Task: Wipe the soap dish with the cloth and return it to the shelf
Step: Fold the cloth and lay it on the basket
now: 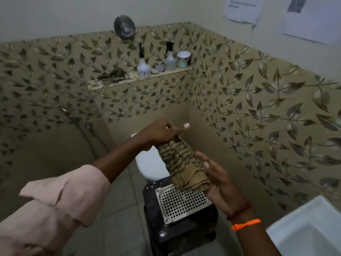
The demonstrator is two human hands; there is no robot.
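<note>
A brown striped cloth point(181, 166) hangs bunched from my left hand point(162, 132), which grips its top end. My right hand point(217, 174) is under and beside the cloth's lower end, fingers spread, touching it. Below the cloth, a white perforated soap dish point(181, 202) lies flat on a dark stool point(184, 235). The stone shelf point(114, 83) runs along the tiled wall higher up, far above both hands.
On the shelf stand two spray bottles point(143, 66), a small bowl point(159, 67), a cup point(183, 59) and a second crumpled cloth point(112, 75). A white toilet point(152, 163) sits behind the stool. A white basin point(310, 230) is at the lower right. Tiled walls close in on both sides.
</note>
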